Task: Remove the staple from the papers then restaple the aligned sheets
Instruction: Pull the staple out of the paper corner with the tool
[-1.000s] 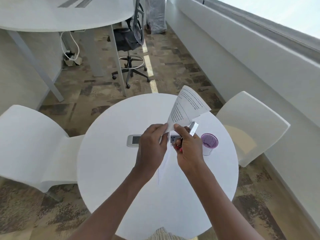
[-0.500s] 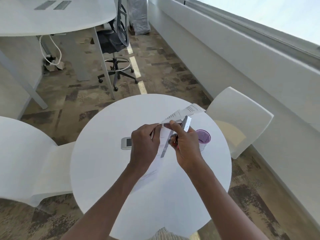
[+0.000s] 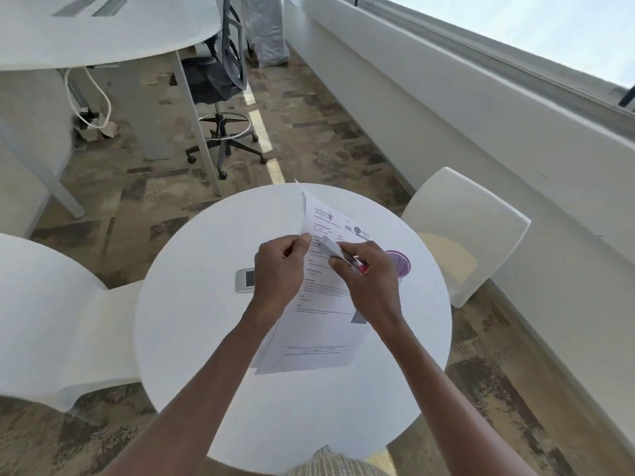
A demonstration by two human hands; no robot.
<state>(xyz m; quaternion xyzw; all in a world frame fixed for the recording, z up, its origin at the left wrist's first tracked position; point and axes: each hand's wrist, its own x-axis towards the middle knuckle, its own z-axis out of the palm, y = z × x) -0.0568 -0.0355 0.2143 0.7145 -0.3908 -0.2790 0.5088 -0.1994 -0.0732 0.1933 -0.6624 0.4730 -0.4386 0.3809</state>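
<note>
From above the person's head, the printed papers point(image 3: 319, 314) are held over the round white table point(image 3: 192, 338), face up and fanned a little at the near end, so that the edge of a second sheet peeks out on the left beneath the top one. The top sheet carries a letterhead logo near its far edge, several short blocks of small text down the page, and a thin ruled footer near the bottom; the far left corner curls upward. The left hand point(image 3: 278, 269) has its fingers curled closed, pinching the papers at the left edge near the top. The right hand point(image 3: 369, 280) is closed around a slim silver tool point(image 3: 338, 252) with a touch of red at the end inside the hand; its pale tip lies against the upper part of the page, close to the left thumb. Whether it is a staple remover or a small stapler cannot be told from here. A staple cannot be made out. A grey device point(image 3: 245, 280) lies flat on the table, partly hidden behind the left hand, and a purple-lidded cup point(image 3: 400, 262) stands just beyond the right hand. White chairs point(image 3: 464, 235) flank the table.
</note>
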